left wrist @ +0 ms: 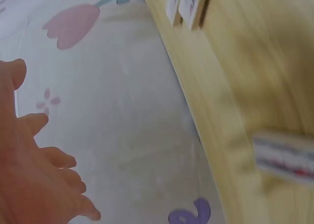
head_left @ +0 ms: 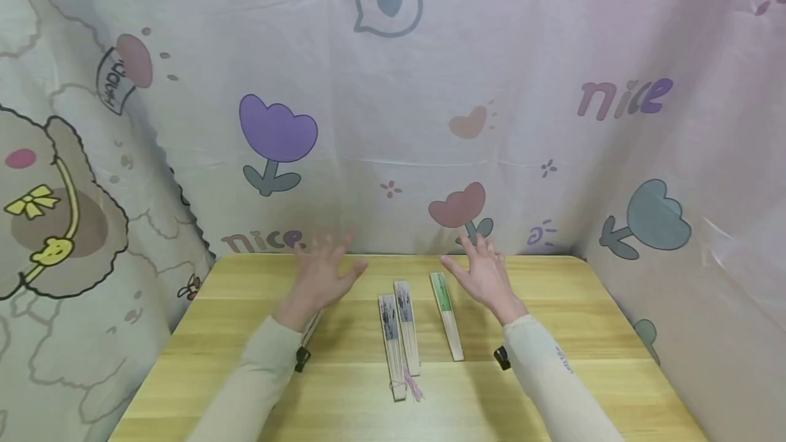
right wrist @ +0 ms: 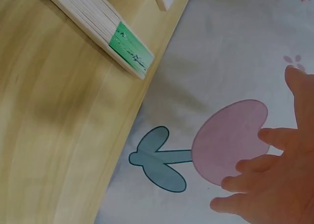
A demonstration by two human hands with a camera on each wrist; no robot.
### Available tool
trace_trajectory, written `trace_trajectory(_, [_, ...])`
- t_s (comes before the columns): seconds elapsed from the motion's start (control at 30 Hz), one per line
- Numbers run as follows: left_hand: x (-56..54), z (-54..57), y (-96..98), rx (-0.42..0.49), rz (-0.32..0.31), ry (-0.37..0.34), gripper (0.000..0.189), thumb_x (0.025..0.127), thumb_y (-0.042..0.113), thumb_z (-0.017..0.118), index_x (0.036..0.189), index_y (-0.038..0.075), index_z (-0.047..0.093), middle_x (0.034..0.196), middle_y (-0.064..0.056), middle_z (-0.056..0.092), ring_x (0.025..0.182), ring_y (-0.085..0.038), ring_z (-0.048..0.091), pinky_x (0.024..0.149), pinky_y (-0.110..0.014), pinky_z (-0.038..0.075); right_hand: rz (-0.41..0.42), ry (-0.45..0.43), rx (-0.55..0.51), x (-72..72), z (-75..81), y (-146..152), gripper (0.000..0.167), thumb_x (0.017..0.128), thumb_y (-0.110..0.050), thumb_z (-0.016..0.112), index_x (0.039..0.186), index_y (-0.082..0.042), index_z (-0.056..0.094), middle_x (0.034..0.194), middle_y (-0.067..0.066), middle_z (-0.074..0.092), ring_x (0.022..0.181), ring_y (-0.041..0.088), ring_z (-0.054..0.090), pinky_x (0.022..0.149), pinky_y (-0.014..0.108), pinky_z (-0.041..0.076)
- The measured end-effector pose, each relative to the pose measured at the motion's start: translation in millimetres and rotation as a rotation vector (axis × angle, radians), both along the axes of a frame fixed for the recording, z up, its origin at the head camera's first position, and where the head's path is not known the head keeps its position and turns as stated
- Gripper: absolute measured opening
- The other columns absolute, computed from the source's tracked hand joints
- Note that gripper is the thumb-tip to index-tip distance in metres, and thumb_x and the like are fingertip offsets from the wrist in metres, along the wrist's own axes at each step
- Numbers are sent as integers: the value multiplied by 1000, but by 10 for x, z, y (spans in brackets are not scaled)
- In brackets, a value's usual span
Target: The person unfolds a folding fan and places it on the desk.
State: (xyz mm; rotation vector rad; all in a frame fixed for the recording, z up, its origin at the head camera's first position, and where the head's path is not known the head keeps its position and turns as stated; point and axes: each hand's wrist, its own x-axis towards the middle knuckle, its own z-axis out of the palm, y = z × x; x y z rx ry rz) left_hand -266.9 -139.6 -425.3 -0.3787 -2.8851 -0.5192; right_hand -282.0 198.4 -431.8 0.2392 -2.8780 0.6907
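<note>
My left hand (head_left: 322, 275) hovers with fingers spread over the left part of the table and holds nothing. Beneath it lies a closed folding fan (left wrist: 284, 158), mostly hidden by the hand and wrist in the head view. On the right, my other hand (head_left: 486, 277) is also raised, fingers apart and nothing in them. Nearest to it is a closed folding fan with a green end (head_left: 448, 316). Between the hands, two closed fans with grey patterned ends lie side by side, a front one (head_left: 392, 346) with a pinkish tassel (head_left: 413, 385) beside it and a farther one (head_left: 406, 326).
All the fans lie on a light wood-grain table (head_left: 571, 333). A pale curtain (head_left: 393, 87) printed with flowers and words hangs close behind the table's far edge and along both sides. Small black pieces (head_left: 502, 358) sit at the wrists.
</note>
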Motion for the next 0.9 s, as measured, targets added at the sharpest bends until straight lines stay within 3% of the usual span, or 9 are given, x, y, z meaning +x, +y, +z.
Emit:
trace_trajectory(0.2, [19,-72,311,209,-101,-142,78,107,60,47,170,24,18,174,-27,8,158,-56,7,126,-80,10,7,-16,-49,33,-80,0,81,105,-61,54,162,-6,37,165,37,29,153,57,29,125,75,27])
trace_trajectory(0.3, [19,-98,459,310,-155,-161,76,107,55,51,169,22,21,174,-23,18,160,-51,16,128,-74,20,6,-28,-63,47,-130,-7,81,105,-59,54,162,-3,37,166,35,30,151,56,34,122,73,36])
trace_trajectory(0.43, [1,-152,627,403,-196,-175,74,108,48,55,168,16,26,171,-16,33,158,-43,31,131,-62,29,-3,-38,-96,57,-209,-24,82,106,-57,55,161,0,36,164,32,35,151,52,38,125,67,36])
trace_trajectory(0.53, [-7,-225,748,470,-187,-207,72,108,47,54,167,14,29,167,-19,40,151,-44,42,127,-61,38,-17,-26,-130,61,-282,-48,77,106,-50,58,157,5,42,159,32,44,148,50,44,126,62,38])
trace_trajectory(0.67, [-6,-365,930,588,-170,-258,64,109,41,56,162,9,40,152,-27,55,134,-47,60,113,-62,54,-30,9,-158,75,-393,-85,61,105,-35,64,145,11,54,145,33,59,136,49,57,118,59,49])
trace_trajectory(0.8, [11,-505,1135,713,-117,-328,52,108,30,58,152,2,52,129,-27,71,114,-41,72,92,-50,67,-29,38,-166,109,-493,-110,46,103,-21,67,135,12,62,131,32,68,122,47,68,106,57,59])
trace_trajectory(0.9, [32,-587,1292,797,-62,-387,47,107,25,59,146,-2,58,117,-25,75,104,-39,76,78,-40,69,-33,56,-164,145,-574,-116,38,101,-14,68,129,12,66,122,31,72,112,44,72,97,55,64])
